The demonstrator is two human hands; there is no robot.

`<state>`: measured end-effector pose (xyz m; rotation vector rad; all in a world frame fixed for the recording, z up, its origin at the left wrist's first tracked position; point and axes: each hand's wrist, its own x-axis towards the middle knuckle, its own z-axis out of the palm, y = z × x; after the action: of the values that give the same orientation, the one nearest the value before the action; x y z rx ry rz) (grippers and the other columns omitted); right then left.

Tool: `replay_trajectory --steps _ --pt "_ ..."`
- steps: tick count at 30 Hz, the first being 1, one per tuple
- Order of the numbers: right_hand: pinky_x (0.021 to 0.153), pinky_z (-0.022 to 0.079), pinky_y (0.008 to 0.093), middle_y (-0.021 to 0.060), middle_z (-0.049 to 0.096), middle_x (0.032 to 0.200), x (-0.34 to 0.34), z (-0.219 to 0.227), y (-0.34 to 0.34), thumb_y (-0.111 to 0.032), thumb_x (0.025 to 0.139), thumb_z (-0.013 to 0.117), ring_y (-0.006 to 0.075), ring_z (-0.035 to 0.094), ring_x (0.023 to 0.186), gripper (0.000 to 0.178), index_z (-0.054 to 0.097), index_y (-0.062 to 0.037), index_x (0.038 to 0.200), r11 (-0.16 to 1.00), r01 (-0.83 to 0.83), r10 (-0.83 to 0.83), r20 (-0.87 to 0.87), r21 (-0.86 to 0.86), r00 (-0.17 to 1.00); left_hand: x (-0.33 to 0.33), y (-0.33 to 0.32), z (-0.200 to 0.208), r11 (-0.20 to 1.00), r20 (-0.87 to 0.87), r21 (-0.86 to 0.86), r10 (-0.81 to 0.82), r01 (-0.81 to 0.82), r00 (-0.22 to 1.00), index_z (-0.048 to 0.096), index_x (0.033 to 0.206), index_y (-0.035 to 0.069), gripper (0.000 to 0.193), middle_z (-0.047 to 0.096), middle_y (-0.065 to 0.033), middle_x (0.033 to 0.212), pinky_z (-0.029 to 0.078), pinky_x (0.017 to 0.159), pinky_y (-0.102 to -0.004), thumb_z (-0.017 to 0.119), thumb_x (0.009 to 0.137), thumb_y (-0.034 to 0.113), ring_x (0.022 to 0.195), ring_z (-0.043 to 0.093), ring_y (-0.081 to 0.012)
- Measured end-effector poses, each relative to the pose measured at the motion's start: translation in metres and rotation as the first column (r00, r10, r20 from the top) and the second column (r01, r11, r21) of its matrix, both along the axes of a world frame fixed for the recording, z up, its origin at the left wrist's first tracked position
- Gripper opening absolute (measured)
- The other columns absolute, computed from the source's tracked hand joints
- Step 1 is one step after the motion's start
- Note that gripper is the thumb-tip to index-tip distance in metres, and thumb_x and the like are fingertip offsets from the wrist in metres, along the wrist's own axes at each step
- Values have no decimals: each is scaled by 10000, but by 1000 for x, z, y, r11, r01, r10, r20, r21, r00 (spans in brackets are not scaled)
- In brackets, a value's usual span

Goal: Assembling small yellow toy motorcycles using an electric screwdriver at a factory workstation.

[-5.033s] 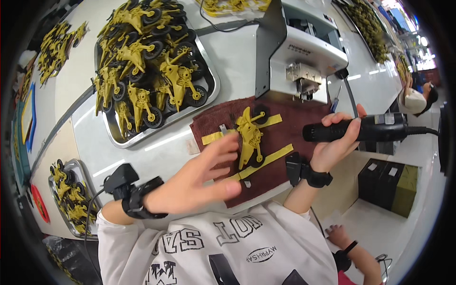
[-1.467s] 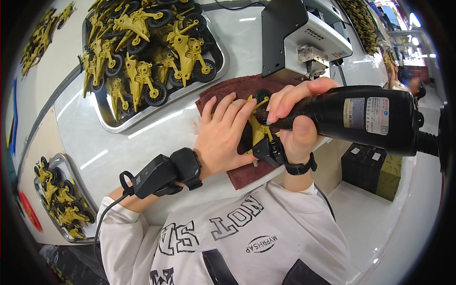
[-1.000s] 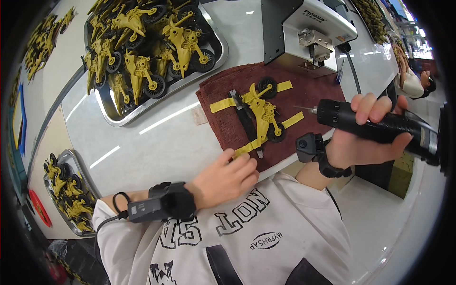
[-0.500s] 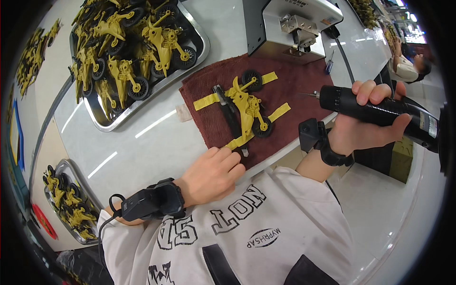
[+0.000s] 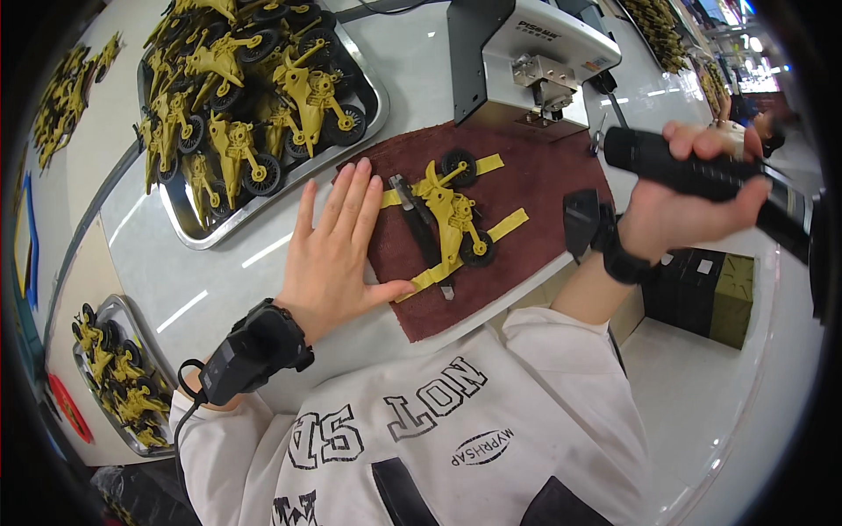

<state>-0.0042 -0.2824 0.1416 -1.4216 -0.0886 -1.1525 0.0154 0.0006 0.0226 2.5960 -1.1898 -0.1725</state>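
Observation:
A yellow toy motorcycle (image 5: 451, 210) with black wheels lies on its side on a dark red cloth (image 5: 535, 188). Strips of yellow tape (image 5: 511, 224) run across the cloth under it, and a slim black tool with a metal end (image 5: 419, 230) lies along its left side. My left hand (image 5: 331, 254) is open, fingers stretched over the cloth's left edge, its thumb by the near end of the lower tape. Raised at the right, my right hand (image 5: 680, 210) is wrapped round a black electric screwdriver (image 5: 675, 160). The driver's tip is blurred.
A metal tray (image 5: 382, 114) heaped with similar toy motorcycles stands at the far left, and a smaller filled tray (image 5: 167, 368) at the near left. A white screw feeder machine (image 5: 561, 44) stands behind the cloth. Below the table edge at right sits a box (image 5: 702, 294).
My left hand has let go of the tape's near end, moved up and left, and spread its fingers. My right hand has lifted the electric screwdriver slightly away from the toy.

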Motion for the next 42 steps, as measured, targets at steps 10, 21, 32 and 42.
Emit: replay_trajectory --steps 10,21,32,42 --pt "542 450 333 92 541 629 53 4 6 -311 895 495 208 513 518 334 469 -25 1064 994 56 -57 -9 -90 998 -10 -18 44 929 -109 -334 -206 159 972 258 1389 -12 993 224 -263 1440 195 1071 -519 642 710 602 1328 264 -397" --pt "541 400 359 64 474 638 5 -21 32 -398 891 475 177 445 474 496 387 -23 1203 892 -446 452 -166 72 876 -1 -49 -8 953 -51 -265 -168 149 985 308 1377 41 892 235 -193 1456 168 1066 -540 689 682 451 1344 234 -352" --pt "546 417 369 79 501 667 22 -42 61 -478 879 490 190 481 498 614 315 -28 1260 912 -410 407 -176 19 896 -2 -47 -15 913 -60 -388 -157 122 986 468 1227 76 688 277 -251 1416 211 1038 -542 683 693 453 1296 301 -401" --pt "480 466 301 94 515 618 52 -63 61 -133 813 591 166 504 473 408 372 39 1112 865 -481 499 -146 142 854 2 -45 -14 921 -77 -367 -170 130 983 498 1209 86 653 288 -231 1420 236 1027 -532 665 707 468 1266 344 -373"
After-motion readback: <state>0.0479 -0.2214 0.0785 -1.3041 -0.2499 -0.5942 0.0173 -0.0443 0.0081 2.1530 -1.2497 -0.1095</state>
